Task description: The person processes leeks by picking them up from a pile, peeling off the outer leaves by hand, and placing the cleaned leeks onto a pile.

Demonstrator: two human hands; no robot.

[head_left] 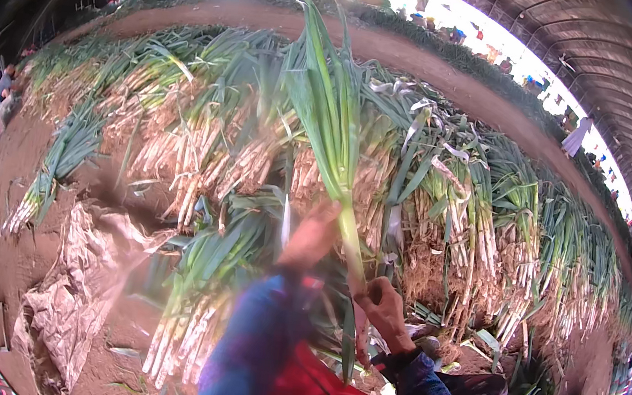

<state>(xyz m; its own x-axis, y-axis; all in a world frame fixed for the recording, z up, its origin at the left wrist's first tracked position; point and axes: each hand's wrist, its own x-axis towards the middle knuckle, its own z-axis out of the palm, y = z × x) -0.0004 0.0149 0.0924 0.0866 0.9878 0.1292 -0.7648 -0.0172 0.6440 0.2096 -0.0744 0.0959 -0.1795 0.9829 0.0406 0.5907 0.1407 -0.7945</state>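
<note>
A single leek (pixel 334 129) stands upright in front of me, its green leaves fanning upward and its pale stalk pointing down. My right hand (pixel 383 304) grips the stalk near its lower end. Just to the left of the stalk is my left hand (pixel 311 236), blurred and raised, its fingers apart; I cannot tell whether it touches the plant. Both forearms wear blue sleeves. Behind the leek a long row of stacked leeks (pixel 440 213) lies on the soil, white ends and roots toward me.
Brown crumpled sheeting (pixel 76 286) lies on the dirt at the lower left. A loose bundle of leeks (pixel 194 293) lies beside my left arm. An earth bank (pixel 427 61) runs behind the row under an arched greenhouse roof. Small figures stand far off at the right.
</note>
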